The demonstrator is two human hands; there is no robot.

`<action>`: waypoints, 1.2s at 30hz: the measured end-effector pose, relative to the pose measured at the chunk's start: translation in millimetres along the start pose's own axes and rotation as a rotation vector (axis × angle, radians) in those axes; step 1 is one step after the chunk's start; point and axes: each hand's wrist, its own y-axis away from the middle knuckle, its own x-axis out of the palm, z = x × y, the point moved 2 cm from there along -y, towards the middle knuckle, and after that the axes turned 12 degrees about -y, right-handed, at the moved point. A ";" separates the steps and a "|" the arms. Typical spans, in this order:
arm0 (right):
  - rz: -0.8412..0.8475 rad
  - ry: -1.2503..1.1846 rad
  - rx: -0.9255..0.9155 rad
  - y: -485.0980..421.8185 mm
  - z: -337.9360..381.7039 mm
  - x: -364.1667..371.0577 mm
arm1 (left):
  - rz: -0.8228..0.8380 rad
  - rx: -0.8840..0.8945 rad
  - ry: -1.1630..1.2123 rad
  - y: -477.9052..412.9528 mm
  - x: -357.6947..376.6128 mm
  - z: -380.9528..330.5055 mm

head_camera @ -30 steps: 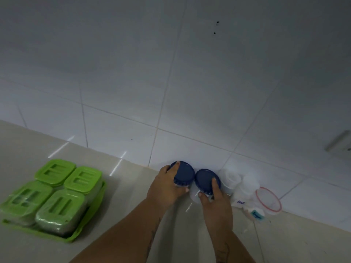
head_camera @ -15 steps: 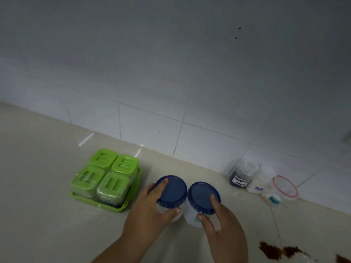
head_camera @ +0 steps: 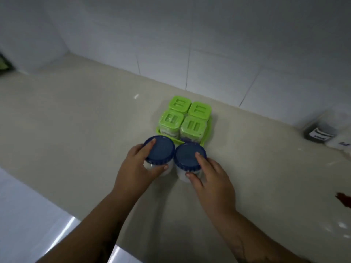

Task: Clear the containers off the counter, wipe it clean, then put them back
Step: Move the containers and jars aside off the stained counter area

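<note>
Two clear jars with dark blue screw lids stand side by side on the beige counter. My left hand grips the left blue-lid jar, with fingers around its lid and body. Around the right blue-lid jar is my right hand, forefinger lying on the lid. Just behind both jars sits a green tray that holds several square green-lidded containers. At the far right a dark-filled labelled container and a white labelled one stand against the tiled wall.
A dark brown spill marks the counter at the right edge. The white tiled wall runs along the back. The counter's front edge runs diagonally at lower left, with a glossy white surface below it.
Both hands carried the two blue-lidded jars from the back wall, beside the labelled containers, leftward to just in front of the green tray. The view has swung left and down.
</note>
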 end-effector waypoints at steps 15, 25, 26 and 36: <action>-0.034 0.077 -0.027 -21.1 -4.1 22.9 | 0.089 0.078 -0.017 -37.1 3.4 15.9; 0.008 -0.276 0.167 -19.3 -37.3 -70.4 | -0.120 0.108 0.023 -27.2 -35.7 -61.7; -0.053 -0.283 0.196 -21.6 -47.1 -92.4 | -0.119 0.135 0.050 -27.7 -31.5 -82.4; -0.514 -0.213 0.301 -68.8 -170.0 -293.6 | 0.262 0.430 0.251 -66.0 130.4 -319.1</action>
